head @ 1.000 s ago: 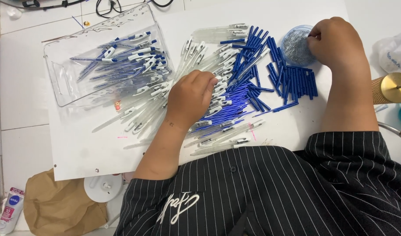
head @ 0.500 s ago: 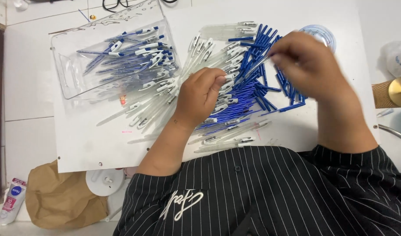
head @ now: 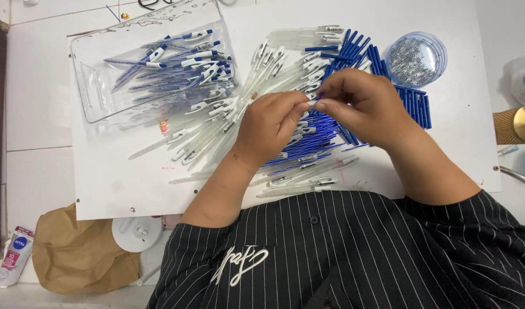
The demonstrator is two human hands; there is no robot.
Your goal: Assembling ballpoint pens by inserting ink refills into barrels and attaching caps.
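Observation:
My left hand and my right hand meet fingertip to fingertip above the white board. Both pinch a short clear pen barrel between them; anything smaller in the fingers is hidden. Beneath the hands lie a heap of clear pen barrels and a heap of blue refills. A round clear tub of small metal springs stands at the board's far right. A clear plastic tray at the far left holds several finished blue-and-white pens.
A crumpled brown paper bag, a white tube and a round white lid sit off the board's near left edge. A gold round object and a plastic bag are at the right.
My right hand came back from the spring tub to the middle. My left hand lifted off the pile with a barrel, and the two hands now meet.

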